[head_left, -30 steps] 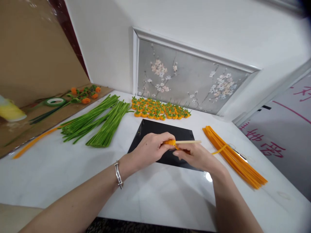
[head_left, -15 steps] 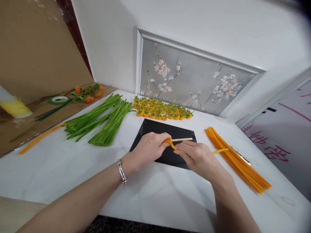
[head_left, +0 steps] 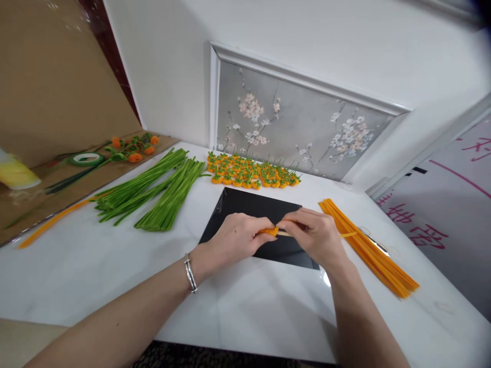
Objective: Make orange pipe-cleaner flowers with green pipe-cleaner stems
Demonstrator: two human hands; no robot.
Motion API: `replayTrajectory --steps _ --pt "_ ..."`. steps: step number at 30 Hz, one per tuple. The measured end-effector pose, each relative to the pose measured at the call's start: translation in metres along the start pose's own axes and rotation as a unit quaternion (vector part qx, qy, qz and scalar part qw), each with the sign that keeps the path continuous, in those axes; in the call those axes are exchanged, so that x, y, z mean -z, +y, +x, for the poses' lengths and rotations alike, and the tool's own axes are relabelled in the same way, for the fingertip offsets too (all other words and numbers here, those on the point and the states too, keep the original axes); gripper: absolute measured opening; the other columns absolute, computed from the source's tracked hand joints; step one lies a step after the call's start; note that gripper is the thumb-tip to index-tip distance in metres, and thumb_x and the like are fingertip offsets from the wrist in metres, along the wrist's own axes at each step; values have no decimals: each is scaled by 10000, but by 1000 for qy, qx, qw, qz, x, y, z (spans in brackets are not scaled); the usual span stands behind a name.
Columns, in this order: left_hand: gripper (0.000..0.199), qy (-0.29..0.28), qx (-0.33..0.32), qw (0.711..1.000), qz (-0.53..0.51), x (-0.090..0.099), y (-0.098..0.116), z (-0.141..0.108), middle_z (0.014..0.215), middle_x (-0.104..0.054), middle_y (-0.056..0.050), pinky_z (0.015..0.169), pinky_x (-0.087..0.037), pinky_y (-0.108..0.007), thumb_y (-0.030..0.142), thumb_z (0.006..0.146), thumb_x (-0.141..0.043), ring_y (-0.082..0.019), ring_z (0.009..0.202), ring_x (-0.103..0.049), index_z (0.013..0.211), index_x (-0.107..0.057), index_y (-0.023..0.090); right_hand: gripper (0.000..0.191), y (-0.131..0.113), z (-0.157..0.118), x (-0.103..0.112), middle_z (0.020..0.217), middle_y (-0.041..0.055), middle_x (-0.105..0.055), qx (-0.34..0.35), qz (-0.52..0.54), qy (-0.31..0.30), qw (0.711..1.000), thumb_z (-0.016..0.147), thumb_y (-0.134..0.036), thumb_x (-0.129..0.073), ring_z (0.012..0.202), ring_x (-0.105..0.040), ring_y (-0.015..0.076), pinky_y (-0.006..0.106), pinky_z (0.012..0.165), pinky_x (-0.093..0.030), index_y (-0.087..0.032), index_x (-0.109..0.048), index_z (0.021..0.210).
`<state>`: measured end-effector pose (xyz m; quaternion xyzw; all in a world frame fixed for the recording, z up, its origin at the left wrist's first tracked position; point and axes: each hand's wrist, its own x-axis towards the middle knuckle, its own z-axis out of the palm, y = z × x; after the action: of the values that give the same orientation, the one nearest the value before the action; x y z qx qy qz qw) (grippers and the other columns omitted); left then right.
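Above a black mat (head_left: 261, 200), both my hands meet at a thin pale stick (head_left: 283, 233). An orange pipe cleaner (head_left: 270, 232) is wrapped round the stick. Closed in a pinch, my left hand (head_left: 235, 234) grips the wrapped part and the stick's hidden end. My right hand (head_left: 315, 233) is also closed, its thumb and forefinger pinching the pipe cleaner close to the left fingertips. The strand's loose tail sticks out on the right, past the hand. My right fingers hide part of the stick.
Green pipe cleaners (head_left: 164, 197) lie left, orange ones (head_left: 368, 250) right. Several small orange pumpkin-like pieces with green tops (head_left: 249, 171) stand along the wall. Green tape (head_left: 86, 159) and orange-tipped stems (head_left: 134, 157) rest on cardboard (head_left: 49, 176) at the far left.
My right hand has risen and moved in against the left fingertips, carrying the strand over the stick. The stick has tilted, its right end now behind my right fingers. The view has shifted slightly.
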<state>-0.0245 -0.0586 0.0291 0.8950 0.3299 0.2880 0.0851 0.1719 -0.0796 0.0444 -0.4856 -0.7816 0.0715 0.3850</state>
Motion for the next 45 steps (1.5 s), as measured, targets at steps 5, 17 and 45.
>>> replayTrajectory --steps 5,17,45 --pt "102 4 -23 1000 21 -2 1 -2 701 -677 37 552 -338 -228 252 891 -549 -111 603 -588 891 -642 211 289 7 0 5 591 -12 -532 -57 54 -87 993 884 -371 -541 540 -426 109 245 497 -319 -182 -642 690" --pt "324 -6 -64 997 -42 0 5 -2 902 -724 30 621 -425 -210 178 877 -548 -109 686 -638 1189 -563 266 416 21 1 11 562 -25 -515 -169 249 -286 910 861 -499 -538 494 -381 71 209 450 -268 -139 -611 666" --pt "193 -47 9 998 50 -2 -6 2 702 -705 25 525 -296 -229 251 915 -510 -134 607 -613 813 -672 224 281 -13 -6 19 630 -26 -538 20 29 -203 979 954 -253 -407 555 -445 97 228 543 -338 -199 -536 710"
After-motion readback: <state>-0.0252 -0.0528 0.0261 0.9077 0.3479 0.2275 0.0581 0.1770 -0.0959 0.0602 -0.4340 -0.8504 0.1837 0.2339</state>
